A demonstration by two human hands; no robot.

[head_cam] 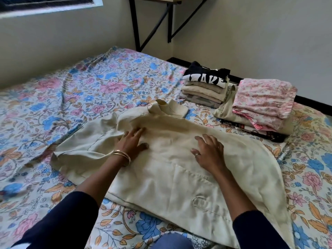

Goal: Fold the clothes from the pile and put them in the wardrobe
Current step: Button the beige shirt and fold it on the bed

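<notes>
Two hands: both flat on the garment, nothing pinched.
Left hand point(132, 141): fingers straight and spread, palm down near the shoulder seam, gold bangles at the wrist.
Right hand point(209, 151): fingers relaxed and spread, pressing the chest area, ring on one finger.
Garment: cream long-sleeved cotton shirt point(161, 168) lying spread on the floral-print bed sheet point(89, 90), collar away from the person, hem toward them; one sleeve bunched out to the left, the other side draped right.
Step in hand: looks like smoothing before the first fold; no fold made in the body yet.
Next move: probably grip the crumpled left sleeve and bring it across the back, then the right side, then halve hem to collar. Sleeve needs straightening first or the fold will bulk.
Done stock: folded stack topped by a black printed tee point(205, 83) and a second stack topped by pink floral fabric point(264, 99), side by side, beyond the shirt to the right.
Wardrobe: not in view.
Unfolded pile: not in view.
</notes>
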